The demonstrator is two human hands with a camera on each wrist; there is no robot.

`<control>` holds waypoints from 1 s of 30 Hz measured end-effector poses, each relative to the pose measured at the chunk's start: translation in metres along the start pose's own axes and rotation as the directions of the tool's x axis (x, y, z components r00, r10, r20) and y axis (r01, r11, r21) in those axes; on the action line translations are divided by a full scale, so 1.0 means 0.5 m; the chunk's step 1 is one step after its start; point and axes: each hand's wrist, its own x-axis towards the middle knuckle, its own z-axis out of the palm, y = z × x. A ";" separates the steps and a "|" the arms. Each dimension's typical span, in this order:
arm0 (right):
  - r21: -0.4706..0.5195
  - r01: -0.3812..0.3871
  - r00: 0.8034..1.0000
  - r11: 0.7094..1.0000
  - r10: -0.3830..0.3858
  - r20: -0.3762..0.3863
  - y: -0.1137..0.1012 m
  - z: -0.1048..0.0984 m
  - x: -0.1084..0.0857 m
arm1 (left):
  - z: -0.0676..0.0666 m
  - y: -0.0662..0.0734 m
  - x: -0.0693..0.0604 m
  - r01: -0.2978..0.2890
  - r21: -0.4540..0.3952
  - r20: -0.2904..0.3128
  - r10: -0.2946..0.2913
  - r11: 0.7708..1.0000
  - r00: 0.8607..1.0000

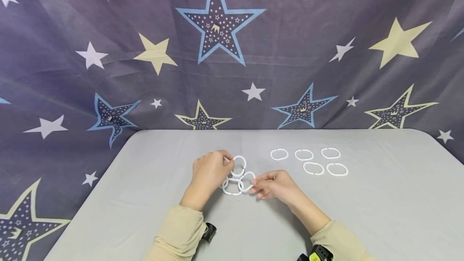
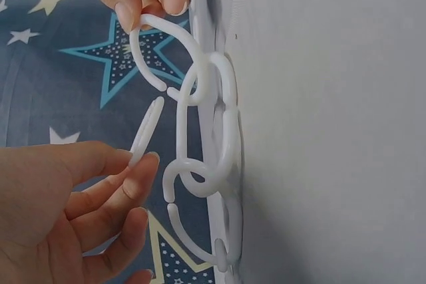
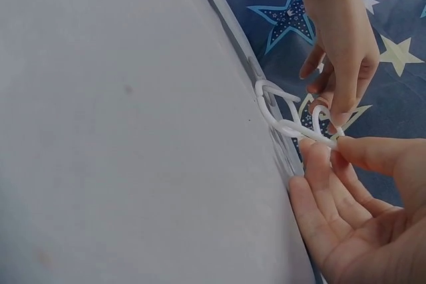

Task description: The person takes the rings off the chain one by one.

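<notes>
In the head view, my left hand (image 1: 210, 170) pinches a loose white oval plastic link (image 2: 147, 128) between thumb and fingers, holding it up on edge. A short chain of white links (image 2: 181, 124) hangs beside it, each link with a small gap in one side. My right hand (image 1: 273, 184) pinches the chain's end link (image 2: 190, 41) by its rim. That gap faces the link in my left hand, and the two are close together; whether they touch I cannot tell. The chain's far end is partly hidden behind my left hand in the head view.
Several loose white links lie at the right back of the grey-covered table (image 1: 380, 196), among them one link (image 1: 279, 149) nearest the hands. A dark star-patterned cloth (image 1: 282, 51) hangs behind the table and along its left side.
</notes>
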 end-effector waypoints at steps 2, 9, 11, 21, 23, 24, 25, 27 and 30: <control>0.000 0.002 1.000 1.000 -0.002 0.002 0.000 0.000 -0.001 | -0.002 0.000 -0.001 -0.005 0.004 -0.016 0.006 1.000 1.000; -0.012 -0.005 1.000 1.000 0.004 -0.003 -0.001 0.003 -0.001 | -0.003 0.001 -0.004 -0.016 0.013 -0.054 0.017 1.000 0.998; -0.015 -0.005 1.000 1.000 0.005 -0.005 -0.001 0.004 -0.001 | -0.004 0.003 -0.005 -0.023 0.014 -0.062 0.023 1.000 0.998; -0.007 0.020 1.000 1.000 -0.020 0.017 -0.003 0.001 0.000 | -0.010 0.008 -0.002 -0.030 0.020 -0.082 0.032 0.999 0.996; -0.009 0.024 1.000 1.000 -0.024 0.018 -0.003 0.001 0.000 | -0.010 0.004 0.002 -0.045 0.023 -0.079 0.046 0.999 0.996; -0.011 0.026 1.000 1.000 -0.026 0.018 -0.003 0.001 0.000 | -0.010 0.003 0.004 -0.053 0.026 -0.074 0.055 0.998 0.996; -0.012 0.027 0.999 1.000 -0.027 0.018 -0.002 0.001 0.000 | -0.009 0.002 0.007 -0.062 0.027 -0.067 0.064 0.998 0.996; -0.015 0.030 0.999 0.999 -0.029 0.018 -0.001 0.001 0.000 | -0.008 -0.002 0.015 -0.085 0.039 -0.046 0.086 0.996 0.995; -0.013 0.028 0.999 1.000 -0.028 0.015 0.000 0.001 0.001 | -0.010 -0.002 0.031 -0.115 0.055 0.010 0.115 0.992 0.993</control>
